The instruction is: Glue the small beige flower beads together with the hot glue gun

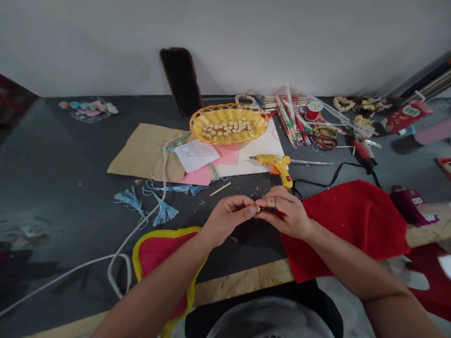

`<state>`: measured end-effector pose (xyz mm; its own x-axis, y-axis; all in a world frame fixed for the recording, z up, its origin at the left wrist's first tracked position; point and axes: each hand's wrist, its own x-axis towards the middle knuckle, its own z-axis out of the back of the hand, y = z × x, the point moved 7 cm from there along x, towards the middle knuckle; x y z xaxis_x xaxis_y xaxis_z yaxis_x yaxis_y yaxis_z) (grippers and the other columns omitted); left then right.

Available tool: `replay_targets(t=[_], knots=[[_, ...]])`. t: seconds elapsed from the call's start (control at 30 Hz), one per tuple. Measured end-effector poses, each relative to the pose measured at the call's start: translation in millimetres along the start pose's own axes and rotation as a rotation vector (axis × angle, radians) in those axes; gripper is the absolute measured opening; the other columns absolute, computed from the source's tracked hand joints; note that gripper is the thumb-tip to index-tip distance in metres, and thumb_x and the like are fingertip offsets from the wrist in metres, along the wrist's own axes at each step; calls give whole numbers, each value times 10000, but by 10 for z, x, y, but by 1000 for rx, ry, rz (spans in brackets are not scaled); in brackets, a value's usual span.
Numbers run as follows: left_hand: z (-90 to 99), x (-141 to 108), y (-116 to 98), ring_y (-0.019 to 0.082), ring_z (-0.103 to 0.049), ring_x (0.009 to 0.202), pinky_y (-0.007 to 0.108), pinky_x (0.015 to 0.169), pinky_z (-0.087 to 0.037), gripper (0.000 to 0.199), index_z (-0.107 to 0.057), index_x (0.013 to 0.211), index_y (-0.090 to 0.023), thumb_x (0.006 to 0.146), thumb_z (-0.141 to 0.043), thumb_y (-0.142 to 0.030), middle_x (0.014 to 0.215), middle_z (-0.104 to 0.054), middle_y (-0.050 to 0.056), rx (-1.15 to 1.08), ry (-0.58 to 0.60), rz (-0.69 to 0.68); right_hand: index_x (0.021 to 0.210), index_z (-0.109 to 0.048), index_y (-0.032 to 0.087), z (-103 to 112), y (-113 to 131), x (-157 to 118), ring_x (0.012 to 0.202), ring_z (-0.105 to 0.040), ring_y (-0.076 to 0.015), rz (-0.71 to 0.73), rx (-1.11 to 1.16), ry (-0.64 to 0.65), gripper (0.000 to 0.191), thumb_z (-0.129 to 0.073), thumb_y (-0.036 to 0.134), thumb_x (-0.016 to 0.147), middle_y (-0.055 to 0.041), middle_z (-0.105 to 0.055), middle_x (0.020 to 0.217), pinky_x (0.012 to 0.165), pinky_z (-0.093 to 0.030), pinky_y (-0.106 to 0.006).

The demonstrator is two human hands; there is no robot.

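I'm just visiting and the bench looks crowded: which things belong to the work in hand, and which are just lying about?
Likely in use:
small piece, pinched by left hand and right hand
yellow glue gun
basket with pale pieces

Probably just lying about:
phone, propped up
red carton

Before me, a dark surface (88, 202) with a wood-grained front edge meets a plain pale grey wall (264, 42).
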<state>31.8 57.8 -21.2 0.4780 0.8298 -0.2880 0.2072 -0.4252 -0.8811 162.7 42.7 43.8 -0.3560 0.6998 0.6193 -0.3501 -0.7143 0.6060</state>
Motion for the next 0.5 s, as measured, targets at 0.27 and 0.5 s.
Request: replay_targets(t=[0.27, 0.5], knots=[[6, 0, 10, 110, -545, 655, 228, 656, -413, 283, -716, 739, -140, 717, -786, -413, 695, -670, 26, -5, 10, 14, 1020, -648, 215, 17, 28, 22, 751, -652, -159, 10, 5, -10, 166, -654, 171, 860, -43, -689, 804, 684, -535, -308], [-7, -1, 6, 109, -568, 670, 232, 686, -435, 247, -724, 763, -139, 711, -802, -368, 705, -677, 25, -68, 18, 11, 1012, -643, 200, 18, 29, 28, 751, -647, -159, 9, 10, -16, 167, -660, 153, 852, -50, -682, 805, 673, -539, -305]])
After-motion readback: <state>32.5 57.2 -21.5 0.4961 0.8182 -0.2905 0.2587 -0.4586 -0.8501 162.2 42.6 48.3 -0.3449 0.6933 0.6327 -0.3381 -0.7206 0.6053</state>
